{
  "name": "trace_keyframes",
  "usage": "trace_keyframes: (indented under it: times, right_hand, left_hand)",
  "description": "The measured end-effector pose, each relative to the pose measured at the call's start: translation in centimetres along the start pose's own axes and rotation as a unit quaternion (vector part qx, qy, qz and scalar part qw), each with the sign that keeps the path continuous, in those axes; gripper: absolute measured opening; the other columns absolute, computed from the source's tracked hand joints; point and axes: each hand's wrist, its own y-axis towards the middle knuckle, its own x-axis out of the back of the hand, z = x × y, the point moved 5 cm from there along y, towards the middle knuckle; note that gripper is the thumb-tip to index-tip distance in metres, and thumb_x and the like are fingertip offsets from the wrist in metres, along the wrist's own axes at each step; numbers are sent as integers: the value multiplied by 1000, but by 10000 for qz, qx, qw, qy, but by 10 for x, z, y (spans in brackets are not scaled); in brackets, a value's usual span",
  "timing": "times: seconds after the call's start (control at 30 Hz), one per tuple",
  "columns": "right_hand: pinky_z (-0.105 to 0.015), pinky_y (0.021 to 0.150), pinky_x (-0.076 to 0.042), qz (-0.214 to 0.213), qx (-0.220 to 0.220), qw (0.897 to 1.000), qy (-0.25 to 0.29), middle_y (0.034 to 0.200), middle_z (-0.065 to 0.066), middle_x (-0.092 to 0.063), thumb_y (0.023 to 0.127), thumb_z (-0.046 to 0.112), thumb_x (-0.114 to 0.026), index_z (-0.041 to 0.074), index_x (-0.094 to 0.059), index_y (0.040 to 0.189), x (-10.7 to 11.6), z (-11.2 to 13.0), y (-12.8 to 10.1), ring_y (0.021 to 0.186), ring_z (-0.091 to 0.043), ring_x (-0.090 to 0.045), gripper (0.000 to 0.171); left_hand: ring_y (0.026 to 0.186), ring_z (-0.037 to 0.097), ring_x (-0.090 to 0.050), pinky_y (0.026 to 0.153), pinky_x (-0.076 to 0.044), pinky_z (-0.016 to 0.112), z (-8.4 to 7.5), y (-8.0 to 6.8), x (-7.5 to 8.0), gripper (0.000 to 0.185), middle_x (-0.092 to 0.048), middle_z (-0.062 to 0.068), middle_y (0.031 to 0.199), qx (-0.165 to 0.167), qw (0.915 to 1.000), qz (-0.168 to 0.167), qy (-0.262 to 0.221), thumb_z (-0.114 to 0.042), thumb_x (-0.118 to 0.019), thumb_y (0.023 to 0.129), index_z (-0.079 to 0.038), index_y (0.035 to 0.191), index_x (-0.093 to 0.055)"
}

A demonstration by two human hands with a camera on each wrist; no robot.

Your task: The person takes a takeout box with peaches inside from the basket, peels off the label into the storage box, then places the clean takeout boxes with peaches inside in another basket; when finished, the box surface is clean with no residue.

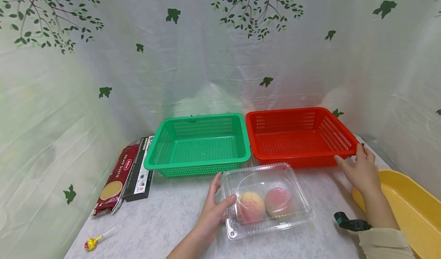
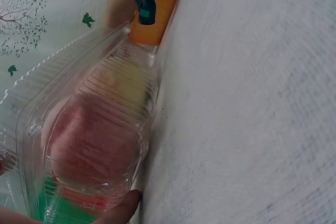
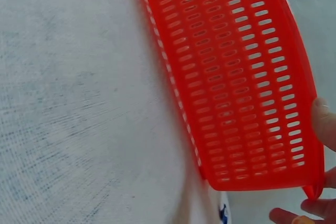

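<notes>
On table, left hand (image 1: 213, 212) clasps one clamshell (image 1: 267, 199) — two peaches, seemingly — right hand (image 1: 360, 171) grips red basket (image 1: 299, 136).

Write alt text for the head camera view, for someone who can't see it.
A person's left hand holds the side of a clear plastic clamshell box with two peaches inside, while the right hand grips the corner of an empty red plastic basket. An empty green plastic basket sits beside the red one on a grey table.

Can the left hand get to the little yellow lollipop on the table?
Probably yes. The yellow lollipop lies in the open on the grey table, nothing between it and the left hand, which first must release the clear plastic fruit box.
</notes>
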Motion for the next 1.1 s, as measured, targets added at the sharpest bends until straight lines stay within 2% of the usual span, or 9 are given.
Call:
trace_keyframes:
  times: [0.07, 0.17, 0.27, 0.37, 0.47, 0.63, 0.73, 0.87, 1.1]
  right_hand:
    - [-79, 94, -37, -51, -64, 9999, -61, 163, -33, 7, 96, 59, -49, 8, 8, 159, -1, 0, 0, 140, -63, -16, 99]
    - [-81, 95, -34, -105, -125, 9998, -103, 163, -32, 6, 96, 60, -49, 9, 7, 160, -1, -2, 0, 140, -63, -14, 99]
    - [-81, 96, -33, -118, -144, 9998, -87, 163, -31, 6, 95, 61, -49, 10, 7, 160, -1, -3, 0, 140, -62, -14, 99]
    - [-81, 97, -32, -129, -145, 9998, -80, 163, -31, 6, 95, 61, -49, 10, 7, 160, -1, -4, 0, 141, -62, -13, 99]
    - [-81, 98, -31, -171, -121, 9997, -94, 163, -32, 5, 96, 60, -49, 9, 6, 160, -1, -3, 0, 140, -62, -14, 99]
    - [-80, 98, -31, -205, -119, 9997, -60, 163, -31, 3, 95, 60, -50, 9, 5, 160, -1, -1, 0, 140, -62, -15, 99]
    - [-80, 99, -31, -219, -138, 9997, -38, 164, -31, 3, 95, 60, -50, 10, 5, 160, -1, 1, 0, 140, -62, -15, 99]
    - [-80, 100, -31, -267, -179, 9995, -57, 164, -31, 3, 96, 58, -51, 10, 5, 160, -2, 1, 1, 140, -61, -15, 98]
    - [-77, 99, -36, -234, -243, 9994, -101, 163, -31, 3, 96, 55, -53, 9, 7, 160, -3, 0, -1, 139, -61, -16, 99]
  left_hand:
    - [140, 52, -33, 91, -50, 65, 0, -1, 0, 84, -6, 18, 166, -40, 10000, -65, 39, -29, -69, 92, -40, 158, -18]
    - [107, 29, -58, 77, -55, 37, 1, 0, -1, 80, -12, 16, 166, 25, 9998, -176, 59, -25, -68, 91, -40, 157, -24]
    - [93, 16, -53, 65, -47, 22, -1, 0, -2, 78, -17, 17, 166, 33, 9998, -210, 55, -22, -67, 91, -39, 157, -27]
    - [108, 26, -53, 70, -48, 25, -4, -2, -3, 77, -17, 18, 165, -51, 9998, -167, 60, -21, -66, 90, -39, 155, -30]
    - [136, 42, -37, 89, -52, 51, -11, -5, -5, 74, -17, 20, 164, -244, 9996, -97, 62, -19, -65, 91, -37, 155, -32]
    - [148, 45, -19, 109, -23, 77, -22, -6, -7, 71, -21, 17, 163, -292, 9994, -71, -166, -17, -64, 92, -35, 155, -34]
    - [141, 41, -33, 104, -40, 64, -30, -4, -5, 70, -26, 15, 160, -269, 9992, -79, -289, -20, -63, 93, -37, 154, -34]
    - [132, 34, -43, 76, -50, 34, -41, 1, -5, 68, -29, 12, 159, -273, 9987, 35, -437, -22, -62, 95, -40, 153, -33]
    - [132, 34, -46, 78, -48, 35, -59, 15, -6, 66, -28, 8, 164, -306, 9978, 133, -577, -22, -61, 96, -41, 152, -33]
